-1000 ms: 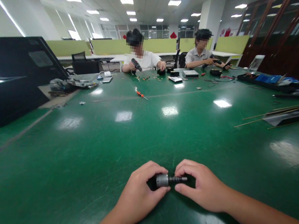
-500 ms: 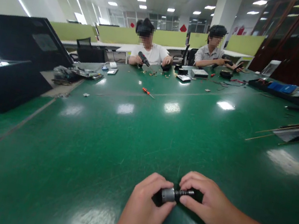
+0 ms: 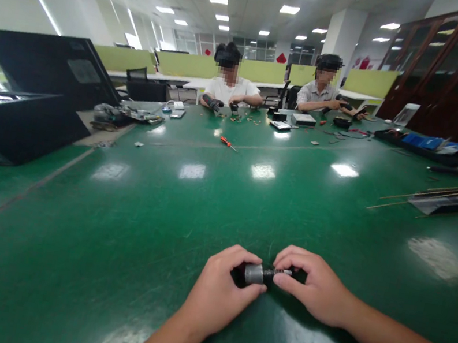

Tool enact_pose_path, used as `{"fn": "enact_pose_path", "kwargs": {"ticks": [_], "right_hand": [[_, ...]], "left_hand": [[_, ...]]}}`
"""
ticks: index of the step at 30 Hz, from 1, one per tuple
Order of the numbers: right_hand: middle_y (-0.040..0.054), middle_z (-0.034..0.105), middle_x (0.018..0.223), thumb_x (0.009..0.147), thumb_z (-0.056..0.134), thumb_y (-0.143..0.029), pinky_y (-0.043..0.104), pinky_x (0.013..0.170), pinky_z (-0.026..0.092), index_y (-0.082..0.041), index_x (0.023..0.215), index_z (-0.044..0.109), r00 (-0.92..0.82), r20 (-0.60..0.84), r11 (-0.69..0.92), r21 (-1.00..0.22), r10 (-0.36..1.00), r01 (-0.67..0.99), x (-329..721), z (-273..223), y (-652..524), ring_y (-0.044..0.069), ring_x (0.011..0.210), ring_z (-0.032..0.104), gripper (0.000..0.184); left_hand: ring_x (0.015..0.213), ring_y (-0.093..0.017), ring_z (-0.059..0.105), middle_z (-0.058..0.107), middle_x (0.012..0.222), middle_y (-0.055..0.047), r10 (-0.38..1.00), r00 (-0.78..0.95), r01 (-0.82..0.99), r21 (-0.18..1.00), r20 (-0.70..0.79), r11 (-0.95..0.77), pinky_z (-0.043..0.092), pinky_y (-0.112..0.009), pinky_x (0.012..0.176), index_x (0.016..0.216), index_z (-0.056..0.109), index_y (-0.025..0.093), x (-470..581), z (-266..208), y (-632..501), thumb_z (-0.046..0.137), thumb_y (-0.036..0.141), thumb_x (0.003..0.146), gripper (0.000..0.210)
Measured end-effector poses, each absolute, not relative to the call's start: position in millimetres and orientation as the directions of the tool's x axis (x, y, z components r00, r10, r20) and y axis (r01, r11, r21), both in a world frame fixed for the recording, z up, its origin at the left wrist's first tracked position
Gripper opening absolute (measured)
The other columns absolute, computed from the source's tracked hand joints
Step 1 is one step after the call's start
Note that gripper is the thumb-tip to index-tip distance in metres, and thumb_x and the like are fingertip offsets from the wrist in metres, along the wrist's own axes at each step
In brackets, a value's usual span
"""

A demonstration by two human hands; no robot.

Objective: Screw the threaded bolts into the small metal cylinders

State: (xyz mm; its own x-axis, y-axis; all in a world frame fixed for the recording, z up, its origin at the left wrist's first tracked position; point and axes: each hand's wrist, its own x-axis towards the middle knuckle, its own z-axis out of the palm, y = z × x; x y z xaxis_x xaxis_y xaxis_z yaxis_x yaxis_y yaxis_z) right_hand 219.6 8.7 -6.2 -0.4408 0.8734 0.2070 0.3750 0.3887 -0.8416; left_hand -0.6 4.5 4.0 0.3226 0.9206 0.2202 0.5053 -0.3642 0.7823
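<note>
Low over the green tabletop, my left hand (image 3: 220,293) is closed around a metal cylinder (image 3: 254,273) with a grey body and a dark left end. A narrower dark ribbed shaft (image 3: 268,274) sticks out of its right side and ends in a pale metal tip. My right hand (image 3: 319,286) is curled round this shaft, thumb and fingers pinching near the tip. The cylinder lies on its side between the hands. My fingers cover part of both ends, and its exact kind cannot be made out.
An orange-handled screwdriver (image 3: 228,143) lies farther up the green table (image 3: 137,220). At left stands a black open case (image 3: 12,126) beside loose circuit boards (image 3: 126,114). A black tray (image 3: 424,147) and thin rods (image 3: 440,195) are at right. Two people (image 3: 232,87) work across the table.
My view has tilted up slightly. Both hands, with the cylinder, appear a little higher and farther left in view. The grip looks much the same. Across the table, the person's power drill has been lowered.
</note>
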Motion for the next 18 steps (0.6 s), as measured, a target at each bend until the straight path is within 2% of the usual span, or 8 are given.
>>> {"fn": "enact_pose_path", "kwargs": {"ticks": [7, 15, 18], "right_hand": [[0.0043, 0.067, 0.091, 0.09, 0.064, -0.027, 0.031, 0.08, 0.046, -0.018, 0.081, 0.066, -0.421, 0.197, 0.367, -0.852, 0.886, 0.374, 218.0, -7.8, 9.6, 0.018, 0.086, 0.062, 0.013], [0.003, 0.067, 0.091, 0.089, 0.065, -0.027, 0.029, 0.075, 0.044, -0.019, 0.084, 0.066, -0.402, 0.176, 0.338, -0.861, 0.899, 0.379, 218.4, -7.7, 11.4, 0.017, 0.083, 0.06, 0.009], [0.0027, 0.067, 0.091, 0.088, 0.065, -0.025, 0.029, 0.075, 0.044, -0.019, 0.084, 0.066, -0.402, 0.174, 0.333, -0.867, 0.899, 0.369, 218.5, -8.0, 12.0, 0.017, 0.083, 0.06, 0.007]], "left_hand": [[0.081, -0.019, 0.065, 0.07, 0.086, 0.0, 0.925, 0.324, 0.499, 0.795, 0.198, -0.345, 0.048, -0.031, 0.074, 0.095, 0.073, 0.024, -0.8, 9.1, 3.6, 0.081, 0.02, 0.071, 0.025], [0.085, -0.021, 0.065, 0.071, 0.093, -0.001, 0.943, 0.269, 0.476, 0.824, 0.196, -0.307, 0.051, -0.033, 0.078, 0.104, 0.07, 0.025, -2.5, 6.4, 8.0, 0.079, 0.013, 0.069, 0.038], [0.085, -0.02, 0.065, 0.071, 0.093, -0.001, 0.941, 0.28, 0.456, 0.836, 0.192, -0.307, 0.05, -0.032, 0.078, 0.102, 0.071, 0.026, -3.6, 4.5, 10.6, 0.079, 0.013, 0.07, 0.036]]}}
